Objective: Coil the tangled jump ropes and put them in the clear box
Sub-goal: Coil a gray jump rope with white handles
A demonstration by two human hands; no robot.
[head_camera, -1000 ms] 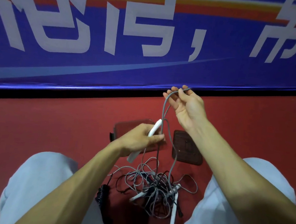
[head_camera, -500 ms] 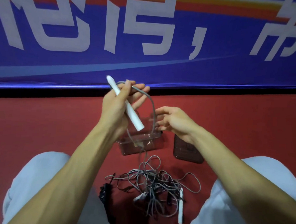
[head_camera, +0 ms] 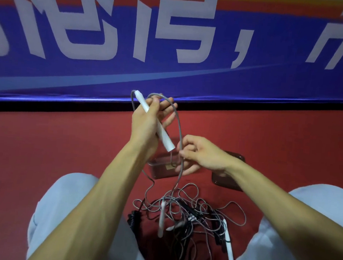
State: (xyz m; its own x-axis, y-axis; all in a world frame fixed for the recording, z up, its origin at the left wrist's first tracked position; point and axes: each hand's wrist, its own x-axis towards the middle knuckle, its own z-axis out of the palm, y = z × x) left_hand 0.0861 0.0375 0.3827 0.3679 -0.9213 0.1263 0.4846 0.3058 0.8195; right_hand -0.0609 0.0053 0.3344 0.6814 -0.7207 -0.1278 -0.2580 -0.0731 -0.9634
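Grey cord (head_camera: 179,130) arches from the top of a white handle (head_camera: 158,127), over the fingers of the left hand (head_camera: 145,124), and drops into the tangle (head_camera: 181,215) on the floor between the knees. The left hand grips the handle with fingers curled round it. The right hand (head_camera: 203,156) pinches the cord between thumb and fingers, just beside the handle's lower end.

The step looks like laying a loop onto the handle hand. To do it well, I would let the cord slide through the right pinch rather than drag it. Each loop should match the one above, and the pull should be gentle so the knots below do not tighten. If the pile lifts with the cord, stop and free the snag by hand. Two more white handles (head_camera: 161,219) lie in the heap with some black cord, and I cannot tell which belongs to this rope.

Just beyond the hands stands the clear box (head_camera: 160,169), open, with a dark lid (head_camera: 227,179) beside it. Both rest on a red floor (head_camera: 45,142). A blue banner (head_camera: 109,73) with large white characters runs along the far edge.
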